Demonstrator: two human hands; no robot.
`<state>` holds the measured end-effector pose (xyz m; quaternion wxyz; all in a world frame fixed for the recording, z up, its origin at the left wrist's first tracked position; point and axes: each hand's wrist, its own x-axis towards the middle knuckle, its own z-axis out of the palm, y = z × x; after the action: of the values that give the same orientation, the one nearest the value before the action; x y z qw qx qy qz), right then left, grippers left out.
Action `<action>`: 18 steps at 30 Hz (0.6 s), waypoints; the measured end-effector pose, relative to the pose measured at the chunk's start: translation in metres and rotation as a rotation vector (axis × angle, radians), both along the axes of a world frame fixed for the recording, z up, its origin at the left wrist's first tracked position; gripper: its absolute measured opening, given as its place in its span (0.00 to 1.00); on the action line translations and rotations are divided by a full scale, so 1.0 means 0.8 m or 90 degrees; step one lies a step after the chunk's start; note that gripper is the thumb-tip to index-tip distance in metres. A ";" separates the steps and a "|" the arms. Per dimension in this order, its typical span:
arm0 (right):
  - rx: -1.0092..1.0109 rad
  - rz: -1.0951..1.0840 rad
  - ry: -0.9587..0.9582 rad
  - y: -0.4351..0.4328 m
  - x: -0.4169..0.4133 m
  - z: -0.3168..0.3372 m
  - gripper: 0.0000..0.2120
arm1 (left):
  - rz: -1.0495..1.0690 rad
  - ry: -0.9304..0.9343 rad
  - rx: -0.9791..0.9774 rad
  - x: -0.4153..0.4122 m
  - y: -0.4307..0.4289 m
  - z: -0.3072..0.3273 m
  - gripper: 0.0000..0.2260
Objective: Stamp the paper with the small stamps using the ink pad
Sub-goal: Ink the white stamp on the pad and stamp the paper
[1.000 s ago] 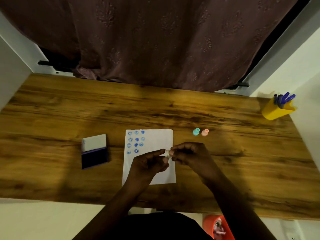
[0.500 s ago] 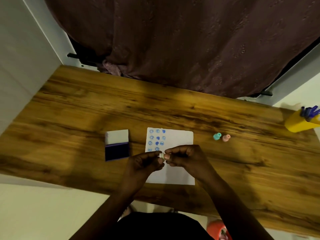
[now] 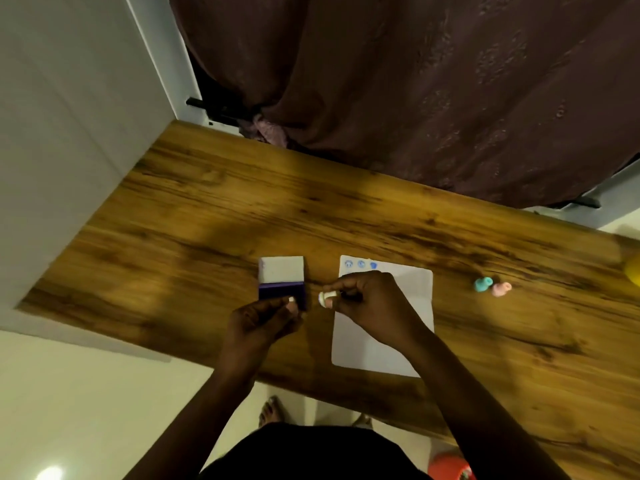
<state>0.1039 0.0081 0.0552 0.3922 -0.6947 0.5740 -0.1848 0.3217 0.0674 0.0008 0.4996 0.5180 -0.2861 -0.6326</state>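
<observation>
The white paper (image 3: pixel 410 306) lies on the wooden table (image 3: pixel 194 216) with blue prints at its top left corner. Left of it sits the open ink pad (image 3: pixel 281 289), white lid folded back, dark purple pad in front. My right hand (image 3: pixel 367 303) pinches a small white stamp (image 3: pixel 326 298) over the paper's left edge. My left hand (image 3: pixel 263 322) holds a tiny white piece (image 3: pixel 292 300) in its fingertips, right over the pad's front right corner. Whether it touches the ink is not visible. A teal stamp (image 3: pixel 483 284) and a pink stamp (image 3: pixel 501 289) lie right of the paper.
A yellow pen holder (image 3: pixel 633 279) shows at the right edge of the frame. A dark curtain (image 3: pixel 415 81) hangs behind the table and a white wall (image 3: pixel 69 133) borders it on the left. A red object (image 3: pixel 448 467) sits on the floor below.
My hands were joined on the white stamp over the paper; now they are apart, the left one moved left to the ink pad. The view has swung left.
</observation>
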 end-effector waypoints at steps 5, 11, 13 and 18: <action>-0.054 0.061 0.088 -0.009 0.056 -0.022 0.10 | 0.069 -0.030 -0.012 0.045 -0.001 -0.010 0.13; -0.118 0.139 0.194 -0.017 0.105 -0.049 0.12 | 0.131 -0.021 0.011 0.071 -0.003 -0.023 0.07; -0.124 0.153 0.231 -0.019 0.115 -0.055 0.14 | 0.133 -0.019 0.013 0.073 -0.002 -0.023 0.06; -0.129 0.151 0.270 -0.021 0.121 -0.065 0.13 | 0.129 -0.019 0.016 0.073 -0.002 -0.026 0.07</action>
<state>0.2008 -0.0084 0.0033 0.2101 -0.8160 0.5367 -0.0444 0.3799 0.0658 -0.0202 0.5503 0.5598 -0.2320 -0.5745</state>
